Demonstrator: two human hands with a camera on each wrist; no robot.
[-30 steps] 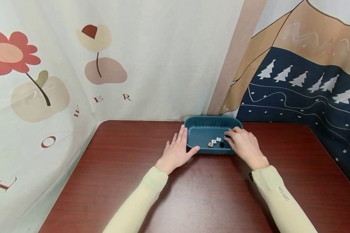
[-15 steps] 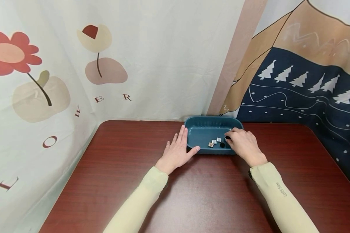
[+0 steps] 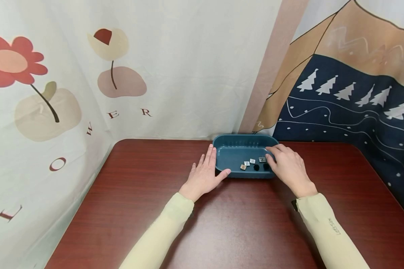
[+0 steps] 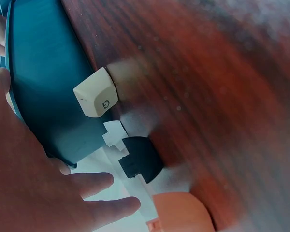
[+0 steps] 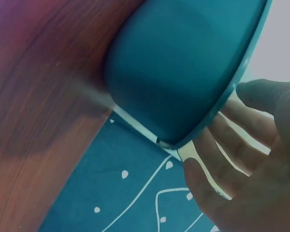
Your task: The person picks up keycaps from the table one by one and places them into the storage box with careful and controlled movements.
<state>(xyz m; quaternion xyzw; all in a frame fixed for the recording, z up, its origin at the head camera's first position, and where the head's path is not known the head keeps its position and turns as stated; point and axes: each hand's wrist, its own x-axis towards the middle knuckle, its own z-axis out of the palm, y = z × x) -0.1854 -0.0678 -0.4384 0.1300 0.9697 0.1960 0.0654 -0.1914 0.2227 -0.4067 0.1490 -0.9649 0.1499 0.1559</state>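
A blue tray (image 3: 242, 140) stands at the table's far edge, with several small keycaps in its front right part: a tan one (image 3: 243, 167), white ones (image 3: 252, 161), a grey-topped one (image 3: 262, 159) and black ones (image 3: 256, 167). My left hand (image 3: 202, 175) lies with straight fingers against the tray's left end, thumb at the front rim. Over the right end reaches my right hand (image 3: 287, 164), thumb and forefinger slightly apart, nothing seen between them. In the left wrist view, a cream keycap (image 4: 95, 94) marked G sits outside the tray, near a black one (image 4: 142, 158).
The reddish-brown table (image 3: 222, 224) extends in front of the tray and to both sides. A white curtain (image 3: 188, 74) with flower prints hangs behind it, and a dark blue tree-patterned cloth (image 3: 340, 119) hangs at the right. An orange piece (image 4: 183, 211) shows low in the left wrist view.
My right hand has drawn back to the right and let go of the grey-topped keycap, which now lies uncovered in the tray. The left hand has stayed in place.
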